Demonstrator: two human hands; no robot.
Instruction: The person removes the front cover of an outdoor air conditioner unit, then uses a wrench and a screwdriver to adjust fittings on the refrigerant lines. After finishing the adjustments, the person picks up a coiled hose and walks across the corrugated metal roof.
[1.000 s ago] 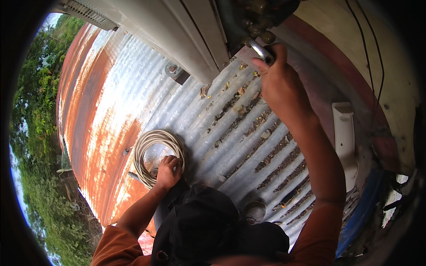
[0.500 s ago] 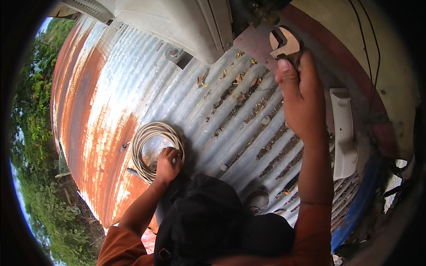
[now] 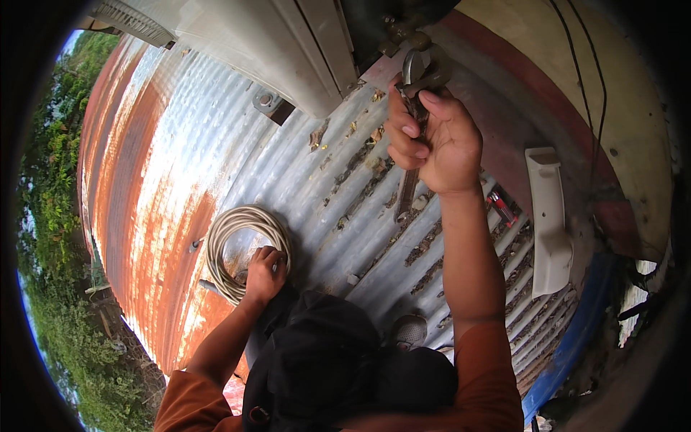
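In my right hand is a metal adjustable wrench, fingers wrapped round its handle and its tail hanging below them. The wrench's jaws are up by the brass valve fittings at the side of a pale outdoor air-conditioner unit; whether they touch, I cannot tell. Close to my body, my left hand is curled at the inner right side of a coiled beige hose. Its fingers are closed, and anything inside them is hidden. Dark end fittings stick out from the coil's left side.
Corrugated metal roofing, rusty at left, carries dry leaves in its grooves. A white plastic cover and a small red-and-black object lie at right. Two black cables run along the wall. A blue edge curves at lower right.
My right hand has moved left and turned palm-side into view, bringing the wrench to the valve fittings with its handle pointing down. The red-and-black object has come into sight. My left hand stays by the coil.
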